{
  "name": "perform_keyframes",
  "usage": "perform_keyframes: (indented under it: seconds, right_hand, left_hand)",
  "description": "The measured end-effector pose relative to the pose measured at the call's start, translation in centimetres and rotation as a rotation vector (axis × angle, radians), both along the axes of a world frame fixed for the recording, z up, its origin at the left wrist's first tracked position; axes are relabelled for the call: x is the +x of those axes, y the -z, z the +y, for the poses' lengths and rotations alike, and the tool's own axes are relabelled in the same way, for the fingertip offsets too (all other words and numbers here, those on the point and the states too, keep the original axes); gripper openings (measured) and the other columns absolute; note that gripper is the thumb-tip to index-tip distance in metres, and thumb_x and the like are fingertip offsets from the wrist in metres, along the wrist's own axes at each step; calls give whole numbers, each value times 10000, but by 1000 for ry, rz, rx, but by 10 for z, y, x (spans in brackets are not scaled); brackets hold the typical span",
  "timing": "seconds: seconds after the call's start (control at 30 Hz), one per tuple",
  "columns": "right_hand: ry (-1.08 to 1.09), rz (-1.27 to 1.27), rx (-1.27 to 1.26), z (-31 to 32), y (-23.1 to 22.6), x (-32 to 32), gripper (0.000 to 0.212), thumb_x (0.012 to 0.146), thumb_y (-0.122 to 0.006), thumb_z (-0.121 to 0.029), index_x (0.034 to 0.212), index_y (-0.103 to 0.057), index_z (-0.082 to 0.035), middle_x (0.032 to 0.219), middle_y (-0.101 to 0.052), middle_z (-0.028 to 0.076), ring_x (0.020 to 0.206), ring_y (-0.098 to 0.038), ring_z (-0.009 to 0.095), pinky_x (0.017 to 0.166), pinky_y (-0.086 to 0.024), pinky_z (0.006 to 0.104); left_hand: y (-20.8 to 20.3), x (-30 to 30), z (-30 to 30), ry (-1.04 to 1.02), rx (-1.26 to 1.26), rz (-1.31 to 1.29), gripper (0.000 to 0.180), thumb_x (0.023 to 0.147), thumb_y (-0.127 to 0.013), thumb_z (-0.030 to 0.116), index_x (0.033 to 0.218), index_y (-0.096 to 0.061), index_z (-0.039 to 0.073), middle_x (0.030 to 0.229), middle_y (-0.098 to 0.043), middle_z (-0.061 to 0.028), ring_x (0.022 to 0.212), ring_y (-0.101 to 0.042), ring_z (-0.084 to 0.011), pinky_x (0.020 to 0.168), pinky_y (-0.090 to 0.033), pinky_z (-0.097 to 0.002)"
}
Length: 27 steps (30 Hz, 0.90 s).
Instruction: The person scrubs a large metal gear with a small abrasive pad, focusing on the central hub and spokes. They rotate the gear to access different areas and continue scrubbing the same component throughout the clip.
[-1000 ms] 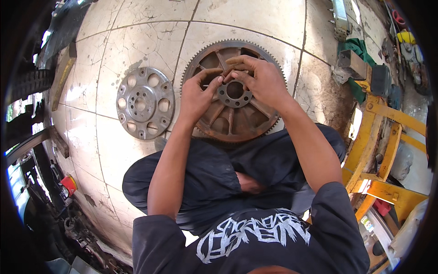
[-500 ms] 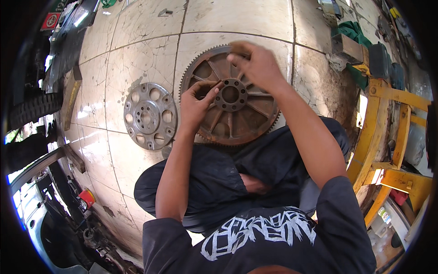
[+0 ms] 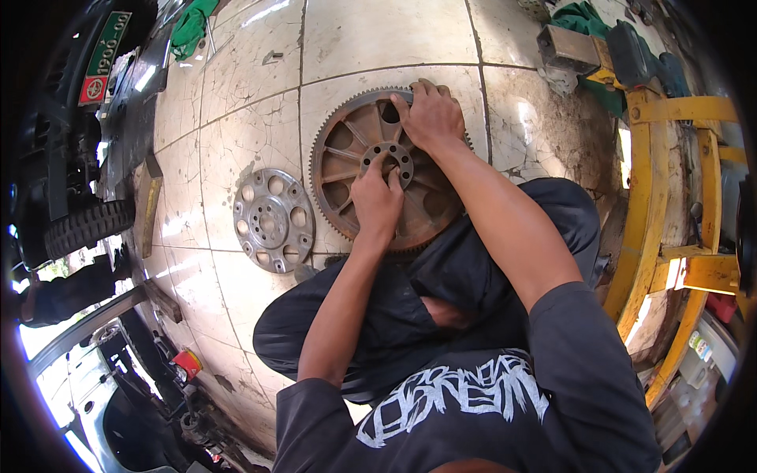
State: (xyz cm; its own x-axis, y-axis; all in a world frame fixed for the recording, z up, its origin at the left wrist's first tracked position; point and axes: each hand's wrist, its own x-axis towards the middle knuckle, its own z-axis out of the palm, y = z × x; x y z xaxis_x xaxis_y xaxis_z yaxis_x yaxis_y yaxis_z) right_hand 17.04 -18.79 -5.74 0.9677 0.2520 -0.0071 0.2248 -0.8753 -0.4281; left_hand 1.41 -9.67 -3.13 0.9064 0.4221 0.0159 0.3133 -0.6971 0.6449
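A large rusty flywheel (image 3: 347, 206) with a toothed rim lies flat on the tiled floor in front of my crossed legs. At its bolt-holed hub, my left hand (image 3: 377, 199) has thumb and index finger curled at the centre hole, partly covering it. My right hand (image 3: 434, 117) grips the far right rim, fingers over the teeth and thumb on the inner face. Left of the flywheel, a smaller grey metal disc (image 3: 277, 224) with round holes rests on the floor, touched by neither hand.
To the right stands a yellow metal frame (image 3: 640, 213); a metal box section (image 3: 569, 49) and green cloth lie beyond it. A vehicle with a black tyre (image 3: 91, 229) is at the left, near a wooden block (image 3: 148, 205). A red tin (image 3: 188, 364) sits lower left.
My right hand has come down from above the wheel onto its rim. My left hand has shifted from the hub's left edge to its centre hole. The view has turned slightly.
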Motion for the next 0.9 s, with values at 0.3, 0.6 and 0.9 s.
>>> perform_keyframes:
  seconds: [0.3,0.6,0.9]
  right_hand:
    - [13,-13,-2,-2,3,-3,683,1047,-525,-623,1327,-659,-15,1419,-652,154,1285,-616,354,1056,-528,477]
    - [11,-8,-1,1,2,-4,693,1040,-540,-627,1325,-647,-3,1444,-637,155,1299,-605,364,1055,-534,479]
    - [27,-59,-14,0,10,-3,672,1025,-565,-621,1304,-666,-18,1371,-649,135,1251,-610,317,1033,-515,459]
  left_hand:
    - [0,-6,-20,-146,-20,-28,142,934,-741,113,1023,-687,18,930,-729,-229,920,-696,-453,834,-531,-541]
    - [-11,3,-19,-163,-36,34,143,925,-730,78,1046,-683,18,934,-771,-228,883,-744,-450,802,-555,-531]
    - [-20,7,-17,-283,-165,163,172,913,-785,116,989,-676,6,858,-781,-184,860,-792,-346,807,-573,-431]
